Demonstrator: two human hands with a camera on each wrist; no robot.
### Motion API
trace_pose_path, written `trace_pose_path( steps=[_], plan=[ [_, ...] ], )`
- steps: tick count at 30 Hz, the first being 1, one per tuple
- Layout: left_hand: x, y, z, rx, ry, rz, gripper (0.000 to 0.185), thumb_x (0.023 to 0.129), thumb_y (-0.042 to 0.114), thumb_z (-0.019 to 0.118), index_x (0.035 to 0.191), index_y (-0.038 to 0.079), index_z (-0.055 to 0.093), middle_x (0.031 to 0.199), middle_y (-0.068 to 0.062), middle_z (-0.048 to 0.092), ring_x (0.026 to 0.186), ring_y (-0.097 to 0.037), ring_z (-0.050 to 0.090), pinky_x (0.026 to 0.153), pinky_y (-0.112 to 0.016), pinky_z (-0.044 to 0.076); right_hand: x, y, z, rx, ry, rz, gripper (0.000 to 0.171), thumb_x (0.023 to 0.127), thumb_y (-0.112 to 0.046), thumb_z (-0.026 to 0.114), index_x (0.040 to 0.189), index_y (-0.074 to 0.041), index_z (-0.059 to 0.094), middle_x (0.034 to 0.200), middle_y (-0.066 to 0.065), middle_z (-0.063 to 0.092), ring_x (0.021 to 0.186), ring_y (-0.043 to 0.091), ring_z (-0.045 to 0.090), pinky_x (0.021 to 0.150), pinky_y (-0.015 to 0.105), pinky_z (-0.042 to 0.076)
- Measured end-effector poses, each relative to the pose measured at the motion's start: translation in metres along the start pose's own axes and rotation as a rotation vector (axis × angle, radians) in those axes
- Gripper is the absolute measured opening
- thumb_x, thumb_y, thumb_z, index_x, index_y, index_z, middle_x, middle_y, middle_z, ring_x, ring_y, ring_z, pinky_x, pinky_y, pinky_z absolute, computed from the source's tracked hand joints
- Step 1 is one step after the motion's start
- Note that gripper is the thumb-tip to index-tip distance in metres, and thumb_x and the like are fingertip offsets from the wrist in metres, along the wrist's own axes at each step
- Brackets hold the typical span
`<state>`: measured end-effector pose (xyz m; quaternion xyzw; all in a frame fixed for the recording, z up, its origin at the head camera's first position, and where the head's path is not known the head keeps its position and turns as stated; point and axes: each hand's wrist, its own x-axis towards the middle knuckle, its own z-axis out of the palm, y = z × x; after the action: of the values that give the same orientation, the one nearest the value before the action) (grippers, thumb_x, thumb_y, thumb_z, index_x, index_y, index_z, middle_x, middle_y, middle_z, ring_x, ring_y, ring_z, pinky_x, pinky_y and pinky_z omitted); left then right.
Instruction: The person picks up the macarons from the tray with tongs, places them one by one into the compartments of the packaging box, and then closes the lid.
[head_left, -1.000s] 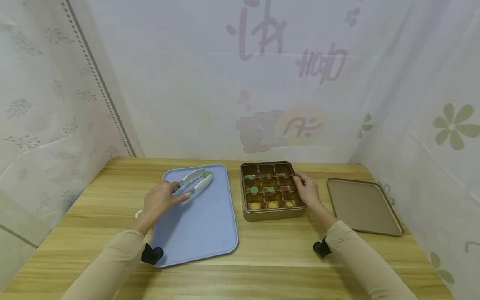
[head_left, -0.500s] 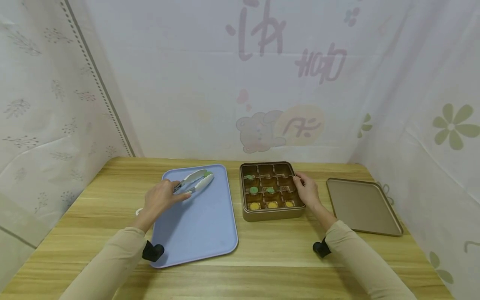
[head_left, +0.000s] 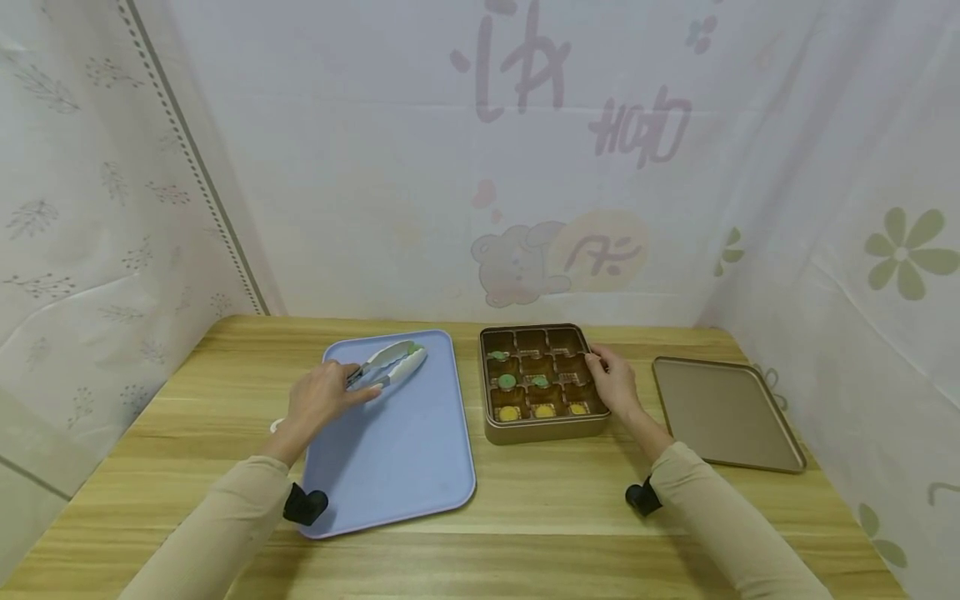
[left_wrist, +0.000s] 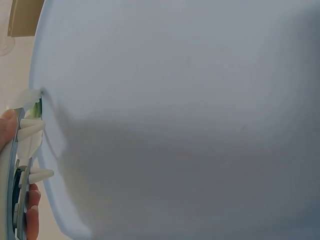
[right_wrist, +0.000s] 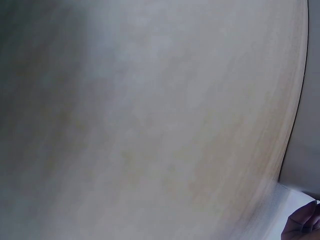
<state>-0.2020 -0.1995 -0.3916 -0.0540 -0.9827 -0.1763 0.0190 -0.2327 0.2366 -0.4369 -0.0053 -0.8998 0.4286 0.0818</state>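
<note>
My left hand point(head_left: 318, 404) holds a pair of tongs point(head_left: 406, 367) with pale, scalloped tips over the far end of a blue tray point(head_left: 390, 475). Between the tips sits a small green piece point(head_left: 415, 347), partly covered by them; the left wrist view catches a sliver of it too. With thumb at the rim, my right hand point(head_left: 617, 385) grips the right side of a bronze-coloured square tin point(head_left: 547, 430). A brown divided insert fills the tin. Yellow round pieces point(head_left: 509, 413) lie in its front row, and green pieces point(head_left: 507, 381) show in the rows behind.
A flat bronze-coloured lid point(head_left: 731, 414) lies on the wooden table point(head_left: 555, 500) to the right of the tin. Patterned white cloth point(head_left: 375, 208) hangs close behind the table and along both sides.
The tongs' tips have drawn slightly closer together around the green piece, and less of it shows. My right hand and the tin have stayed in place.
</note>
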Motion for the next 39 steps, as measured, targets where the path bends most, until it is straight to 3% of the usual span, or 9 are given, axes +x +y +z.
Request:
trace_pose_path(
  steps=[14,18,24,33,39],
  plan=[
    [-0.004,-0.003,0.004,-0.06,0.028,0.001,0.049,0.082,0.042,0.075,0.113,0.004,0.07,0.062,0.001,0.036,0.058,-0.015,0.036,0.049,-0.028,0.026,0.0,-0.001,0.001,-0.01,-0.004,0.001,0.041,0.105,-0.022,0.045,0.139,-0.001,0.052,0.102,0.022,0.062,0.082,0.026,0.056,0.07,0.032,0.043],
    [-0.003,-0.002,0.004,-0.083,0.037,0.001,0.048,0.082,0.042,0.075,0.114,0.007,0.07,0.062,0.002,0.037,0.058,-0.015,0.038,0.049,-0.029,0.027,0.001,0.0,0.001,-0.011,-0.002,0.003,0.041,0.105,-0.022,0.044,0.139,-0.002,0.052,0.106,0.023,0.063,0.087,0.031,0.059,0.072,0.035,0.046],
    [-0.001,0.003,0.003,-0.079,0.068,0.037,0.047,0.081,0.041,0.075,0.114,0.008,0.071,0.063,0.002,0.039,0.059,-0.016,0.04,0.05,-0.029,0.027,0.002,0.002,0.001,-0.003,-0.004,0.005,0.041,0.105,-0.023,0.044,0.14,-0.002,0.051,0.112,0.025,0.063,0.098,0.036,0.062,0.083,0.048,0.051],
    [-0.001,0.023,-0.001,-0.073,0.106,0.054,0.06,0.081,0.041,0.077,0.126,0.004,0.065,0.071,-0.004,0.052,0.063,-0.016,0.042,0.051,-0.027,0.029,0.002,0.002,0.001,-0.016,0.003,-0.007,0.04,0.105,-0.022,0.044,0.139,-0.001,0.052,0.104,0.024,0.063,0.091,0.033,0.06,0.075,0.039,0.048],
    [0.003,0.037,-0.001,-0.096,0.105,0.086,0.059,0.081,0.04,0.077,0.125,0.003,0.066,0.07,-0.004,0.051,0.066,-0.016,0.044,0.054,-0.027,0.03,0.0,0.001,0.001,0.007,-0.001,0.005,0.041,0.105,-0.021,0.044,0.139,-0.001,0.051,0.111,0.025,0.063,0.097,0.035,0.062,0.081,0.044,0.051]
  ],
)
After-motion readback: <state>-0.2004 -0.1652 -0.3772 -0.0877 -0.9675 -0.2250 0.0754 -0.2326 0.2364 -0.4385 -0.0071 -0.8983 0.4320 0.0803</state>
